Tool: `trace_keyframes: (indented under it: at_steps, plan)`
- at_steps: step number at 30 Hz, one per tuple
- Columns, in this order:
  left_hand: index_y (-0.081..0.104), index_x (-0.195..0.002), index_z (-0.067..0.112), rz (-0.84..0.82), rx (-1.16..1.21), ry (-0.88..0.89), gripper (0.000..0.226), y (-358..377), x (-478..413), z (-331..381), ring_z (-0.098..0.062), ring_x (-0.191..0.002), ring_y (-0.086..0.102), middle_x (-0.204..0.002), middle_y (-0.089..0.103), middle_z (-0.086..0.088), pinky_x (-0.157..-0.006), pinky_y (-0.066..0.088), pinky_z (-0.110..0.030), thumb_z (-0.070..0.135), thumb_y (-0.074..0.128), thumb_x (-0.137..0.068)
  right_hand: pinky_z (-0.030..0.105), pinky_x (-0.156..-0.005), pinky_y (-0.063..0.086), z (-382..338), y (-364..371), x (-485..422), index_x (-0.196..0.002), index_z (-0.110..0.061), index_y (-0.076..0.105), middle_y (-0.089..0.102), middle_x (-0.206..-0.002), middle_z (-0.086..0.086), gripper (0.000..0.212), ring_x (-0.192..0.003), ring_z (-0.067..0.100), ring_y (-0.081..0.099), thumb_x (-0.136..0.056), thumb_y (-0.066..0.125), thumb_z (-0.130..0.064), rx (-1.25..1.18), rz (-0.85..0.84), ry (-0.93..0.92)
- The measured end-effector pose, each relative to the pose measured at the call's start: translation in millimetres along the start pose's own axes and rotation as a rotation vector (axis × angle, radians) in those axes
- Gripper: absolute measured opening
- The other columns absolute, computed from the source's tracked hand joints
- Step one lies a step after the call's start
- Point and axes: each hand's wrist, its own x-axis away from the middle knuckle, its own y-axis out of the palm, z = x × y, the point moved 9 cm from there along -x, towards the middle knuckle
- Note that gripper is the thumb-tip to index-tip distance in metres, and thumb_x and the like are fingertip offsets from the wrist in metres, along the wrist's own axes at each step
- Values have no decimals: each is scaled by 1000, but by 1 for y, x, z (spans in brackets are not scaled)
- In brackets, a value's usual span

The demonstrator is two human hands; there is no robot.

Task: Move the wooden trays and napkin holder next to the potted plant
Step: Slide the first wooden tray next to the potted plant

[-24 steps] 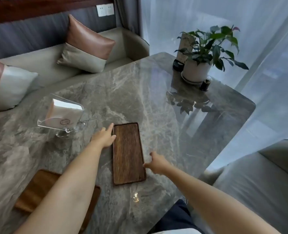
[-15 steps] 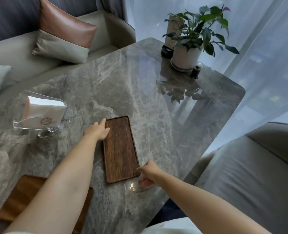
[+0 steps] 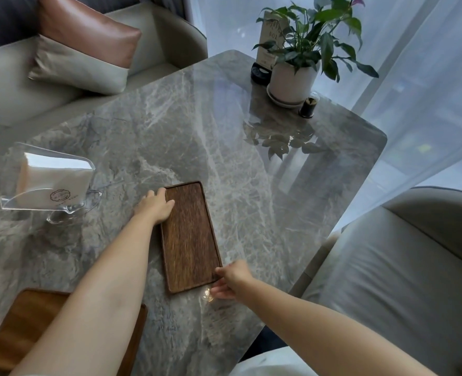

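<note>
The left hand (image 3: 155, 205) is lying over the far left corner of the dark wooden tray (image 3: 189, 237), fingers curled onto its rim, while the right hand (image 3: 231, 280) is pinching the near right corner, thumb on top and fingers tucked under the edge. Gripping opposite corners is probably meant to keep the long tray level as it is being lifted off the polished stone surface (image 3: 251, 202), though it is lying flat there for now. A second, lighter wooden tray (image 3: 26, 324) is sitting at the near left edge, partly hidden by the left forearm, and the clear napkin holder (image 3: 48, 185) is standing just beyond it, well apart from the potted plant (image 3: 297, 61) at the far corner. Beside the plant are standing a small dark jar (image 3: 309, 107) and a sign card (image 3: 270, 42). Cushioned benches and sheer curtains are framing the surface.
</note>
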Motion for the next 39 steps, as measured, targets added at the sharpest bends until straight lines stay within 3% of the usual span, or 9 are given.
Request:
trace_keyframes:
  at_steps: [6, 13, 17, 23, 28, 33, 39]
  plan:
    - [12, -151, 21, -49, -25, 7, 59, 2, -16, -2, -38, -140, 30, -155, 24, -20, -115, 29, -47, 41, 31, -98, 23, -32, 47, 1, -4, -2, -68, -4, 47, 56, -62, 16, 28, -26, 13, 54, -95, 39, -3, -60, 55, -4]
    - [27, -143, 11, -36, 77, -30, 53, 3, -29, -6, -40, -130, 44, -143, 43, -24, -106, 38, -46, 39, 33, -98, 22, -29, 45, 0, -6, -3, -67, -4, 46, 54, -58, 17, 29, -21, 13, 50, -95, 39, -3, -101, 94, -3]
    - [31, -140, 11, -35, 192, -67, 52, 1, -35, -10, -43, -127, 45, -140, 44, -27, -106, 39, -47, 38, 39, -96, 20, -25, 43, 1, -8, -2, -66, -6, 45, 53, -57, 17, 32, -19, 12, 49, -96, 36, -3, -138, 97, 3]
    - [36, -136, 10, 47, 215, -56, 48, -24, -46, -5, -43, -125, 46, -138, 47, -27, -104, 40, -46, 37, 40, -96, 17, -24, 41, -17, -11, -8, -69, -7, 41, 49, -55, 15, 25, -18, 10, 46, -94, 47, -4, -231, 78, -39]
    - [41, -131, 6, 118, 234, -64, 43, -57, -58, 12, -42, -123, 47, -135, 49, -26, -100, 39, -46, 34, 37, -98, 16, -27, 40, -58, -43, -13, -86, -4, 45, 46, -54, 10, 10, -22, 5, 42, -94, 49, -8, -257, 86, -153]
    - [42, -125, 1, 166, 287, -96, 42, -81, -74, 43, -44, -122, 48, -132, 50, -30, -101, 39, -45, 33, 37, -98, 13, -27, 31, -122, -106, -22, -62, -11, 42, 43, -51, 6, 32, -23, 4, 37, -92, 53, -11, -241, 187, -304]
    - [42, -126, 0, 192, 361, -97, 43, -98, -104, 110, -45, -122, 49, -132, 51, -32, -102, 40, -44, 32, 39, -97, 21, -40, 33, -208, -198, -30, -58, -12, 46, 45, -52, 4, 35, -44, 14, 39, -92, 53, -17, -49, 316, -459]
